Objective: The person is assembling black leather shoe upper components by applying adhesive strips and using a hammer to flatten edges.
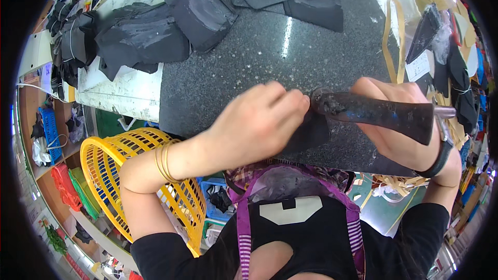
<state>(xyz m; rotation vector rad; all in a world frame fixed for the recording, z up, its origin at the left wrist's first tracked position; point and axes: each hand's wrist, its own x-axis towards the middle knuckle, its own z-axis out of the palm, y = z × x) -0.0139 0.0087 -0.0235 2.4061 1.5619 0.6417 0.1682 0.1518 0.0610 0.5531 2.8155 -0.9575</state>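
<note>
Two hands at work on a dark speckled stone worktop, seen from the head camera. Left hand, fingers curled together and pressed down on a small piece of dark fabric at the near edge of the worktop, fingertips just beside the head of a hammer. Right hand clamped around the hammer's dark, blue-stained handle, wrist wearing a black watch; hammer lying almost level, its worn black head touching the fabric piece next to the left fingertips, its metal end poking out to the right. Thin gold bangles on the left wrist.

Farther back on the worktop, well apart from the hands, several loose black cut pieces, some overlapping, more heaped at the left on a white surface beside the stone slab. At the right rim, a tan strap loop, a dark pointed piece in clear wrapping, and papers, all near the worktop's far right side.

Below the worktop on the left, a yellow plastic basket, with blue, red and green crates around it. At the lower edge, a black top and a purple striped apron.
</note>
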